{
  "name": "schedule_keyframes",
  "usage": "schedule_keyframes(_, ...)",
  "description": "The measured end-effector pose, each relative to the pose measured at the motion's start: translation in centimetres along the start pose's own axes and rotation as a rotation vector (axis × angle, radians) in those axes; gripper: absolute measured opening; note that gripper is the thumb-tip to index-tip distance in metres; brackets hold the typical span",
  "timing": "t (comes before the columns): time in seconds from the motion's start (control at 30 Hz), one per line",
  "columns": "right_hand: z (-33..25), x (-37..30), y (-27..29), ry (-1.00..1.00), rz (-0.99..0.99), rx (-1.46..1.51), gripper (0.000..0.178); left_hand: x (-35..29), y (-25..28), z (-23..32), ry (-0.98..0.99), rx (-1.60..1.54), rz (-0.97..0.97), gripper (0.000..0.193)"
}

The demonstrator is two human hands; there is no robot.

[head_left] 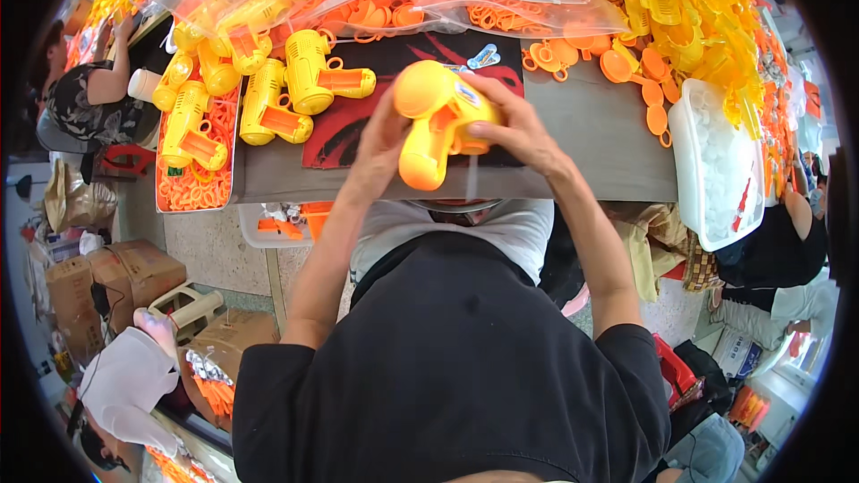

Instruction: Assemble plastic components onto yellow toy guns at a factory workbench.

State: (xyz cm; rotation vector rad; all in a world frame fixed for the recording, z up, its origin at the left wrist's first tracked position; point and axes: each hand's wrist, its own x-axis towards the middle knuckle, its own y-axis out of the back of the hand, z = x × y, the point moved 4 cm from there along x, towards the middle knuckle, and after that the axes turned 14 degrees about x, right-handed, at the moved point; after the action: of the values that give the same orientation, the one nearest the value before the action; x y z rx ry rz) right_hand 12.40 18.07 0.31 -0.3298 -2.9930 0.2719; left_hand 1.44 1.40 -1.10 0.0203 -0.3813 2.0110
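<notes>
Your black shirt point(456, 349) fills the foreground; toward twelve o'clock you hold a yellow toy shell point(443, 109), long axis from dome point(423, 89) at twelve to handle point(420, 170) at six. Your right hand point(522, 130), at three, pinches it, thumb foremost; your left hand point(381, 139), at nine, curls around it, fingertips hidden.

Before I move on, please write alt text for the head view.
A person's left hand and right hand hold a yellow toy gun above a gray table. More toy guns lie left, near orange rings; a white tub stands right.
</notes>
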Motion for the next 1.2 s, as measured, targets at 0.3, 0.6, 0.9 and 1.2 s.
schedule_keyframes(0.3, -1.7, 9.8, 8.9, 0.136, 0.552, -0.737, 0.04, 0.9, 1.5, 5.4, -0.025, 1.068, 0.069, 0.078)
schedule_keyframes(0.6, -0.5, 10.6, 9.8, 0.422, 0.542, -1.461, 0.019, 0.4, 0.3, 3.9, -0.098, 1.673, -0.072, 0.075)
schedule_keyframes(0.9, -5.1, 8.1, 10.7, 0.742, 0.369, -1.285, 0.011, 1.5, -2.2, 2.8, -0.137, 1.69, -0.106, 0.074)
schedule_keyframes(1.2, -4.8, 4.6, 6.5, 0.201, 0.315, -0.525, 0.015, 2.2, 1.5, 3.5, -0.025, 1.071, 0.106, 0.039)
